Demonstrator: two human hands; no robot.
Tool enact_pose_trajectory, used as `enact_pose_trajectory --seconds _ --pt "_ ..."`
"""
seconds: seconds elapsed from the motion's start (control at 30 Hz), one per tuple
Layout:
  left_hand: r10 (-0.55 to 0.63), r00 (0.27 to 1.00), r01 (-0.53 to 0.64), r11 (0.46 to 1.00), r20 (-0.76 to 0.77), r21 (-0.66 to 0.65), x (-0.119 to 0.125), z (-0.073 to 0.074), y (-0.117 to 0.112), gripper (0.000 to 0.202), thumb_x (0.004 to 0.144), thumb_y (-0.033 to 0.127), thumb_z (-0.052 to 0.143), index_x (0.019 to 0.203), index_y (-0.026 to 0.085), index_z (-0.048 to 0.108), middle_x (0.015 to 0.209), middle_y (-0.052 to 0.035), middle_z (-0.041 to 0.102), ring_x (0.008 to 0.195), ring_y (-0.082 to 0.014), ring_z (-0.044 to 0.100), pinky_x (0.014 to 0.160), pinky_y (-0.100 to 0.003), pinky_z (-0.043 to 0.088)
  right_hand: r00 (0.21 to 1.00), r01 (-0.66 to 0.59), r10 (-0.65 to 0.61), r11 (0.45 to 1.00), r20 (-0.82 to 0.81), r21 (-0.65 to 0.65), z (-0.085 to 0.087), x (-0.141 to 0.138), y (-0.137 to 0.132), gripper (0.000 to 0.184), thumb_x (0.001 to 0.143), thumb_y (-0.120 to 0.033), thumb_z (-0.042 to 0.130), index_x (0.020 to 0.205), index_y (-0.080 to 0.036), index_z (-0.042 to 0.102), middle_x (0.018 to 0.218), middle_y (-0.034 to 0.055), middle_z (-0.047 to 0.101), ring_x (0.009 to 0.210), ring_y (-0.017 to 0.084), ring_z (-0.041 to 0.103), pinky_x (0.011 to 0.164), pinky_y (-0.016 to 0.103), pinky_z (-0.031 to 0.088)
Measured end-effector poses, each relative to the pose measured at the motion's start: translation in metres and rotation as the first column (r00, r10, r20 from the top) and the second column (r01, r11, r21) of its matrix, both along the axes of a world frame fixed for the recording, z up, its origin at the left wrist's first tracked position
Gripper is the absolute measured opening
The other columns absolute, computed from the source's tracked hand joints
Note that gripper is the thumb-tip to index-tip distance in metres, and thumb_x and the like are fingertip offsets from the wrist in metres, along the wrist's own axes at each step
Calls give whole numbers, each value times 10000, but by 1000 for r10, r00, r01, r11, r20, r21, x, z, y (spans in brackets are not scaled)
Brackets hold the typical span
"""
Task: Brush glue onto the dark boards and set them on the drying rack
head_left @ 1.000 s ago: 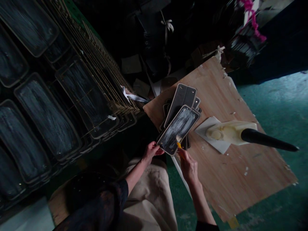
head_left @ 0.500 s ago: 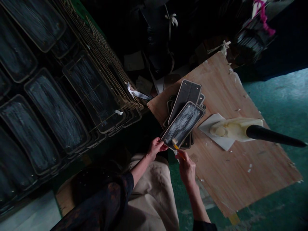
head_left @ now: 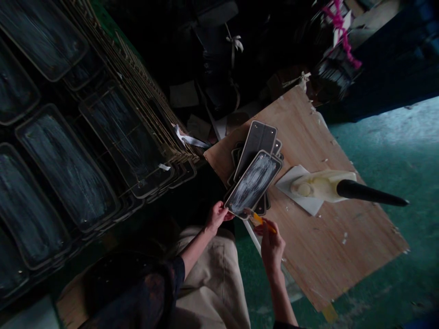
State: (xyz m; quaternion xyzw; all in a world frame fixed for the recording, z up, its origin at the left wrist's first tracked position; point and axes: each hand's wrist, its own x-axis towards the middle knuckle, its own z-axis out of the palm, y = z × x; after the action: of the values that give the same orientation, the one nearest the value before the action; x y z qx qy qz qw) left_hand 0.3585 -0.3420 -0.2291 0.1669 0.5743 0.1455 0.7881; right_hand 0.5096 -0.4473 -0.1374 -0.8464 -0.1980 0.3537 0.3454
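Observation:
My left hand (head_left: 217,216) pinches the near left corner of a dark rectangular panel (head_left: 254,183) with a pale rim and rounded corners. Whitish streaks cover most of its face, and small metal studs show near its ends. My right hand (head_left: 272,242) is closed around the yellow handle of a brush (head_left: 258,218), whose bristles touch the panel's near end. Beneath and behind lies a fanned pile of similar panels, the top one (head_left: 258,141) plain black without streaks. To the right, a cream plastic bottle (head_left: 318,185) with a long black nozzle lies on white paper (head_left: 291,176).
The pile rests on a wooden board (head_left: 346,242) strewn with small white scraps. On the left, racks (head_left: 120,137) hold several streaked panels. A white strip of cloth (head_left: 188,138) hangs by the rack's corner. Dark bundles tied with pale string (head_left: 235,43) stand behind; the floor (head_left: 384,137) is green.
The brush has shifted right along the panel's near end, and its handle now slants more sideways. The whole view has slid slightly left. My left hand keeps its hold on the corner.

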Motion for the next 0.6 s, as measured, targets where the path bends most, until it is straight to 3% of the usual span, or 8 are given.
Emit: enact_pose_trajectory --seconds 0.23,0.37,0.5,0.6 --pt "-69 997 69 998 -17 7 2 -3 2 347 730 350 689 871 182 420 672 -31 679 592 -182 692 612 -313 573 971 60 -102 980 217 192 -10 41 61 335 944 -441 468 1131 -184 576 821 38 707 717 169 695 703 291 552" --pt "-55 996 56 998 69 -14 1 2 4 373 711 352 694 902 179 425 695 -27 672 620 -177 691 653 -331 576 952 16 -44 996 302 93 -19 37 67 345 950 -465 441 1107 -193 583 797 28 707 704 171 695 671 271 531" --pt "-39 993 42 999 111 -29 1 11 7 394 704 318 686 980 171 447 765 -32 672 630 -167 684 669 -336 576 983 -123 131 990 127 -68 -5 1 41 365 947 -494 425 1093 -204 594 759 15 708 659 169 688 607 248 517" --pt "-54 996 57 998 78 -38 3 13 8 408 699 300 682 1015 165 462 781 -34 667 590 -155 672 640 -321 573 989 -147 145 988 -42 -49 10 -13 34 374 939 -508 439 1076 -197 595 721 12 698 645 173 684 606 254 534"
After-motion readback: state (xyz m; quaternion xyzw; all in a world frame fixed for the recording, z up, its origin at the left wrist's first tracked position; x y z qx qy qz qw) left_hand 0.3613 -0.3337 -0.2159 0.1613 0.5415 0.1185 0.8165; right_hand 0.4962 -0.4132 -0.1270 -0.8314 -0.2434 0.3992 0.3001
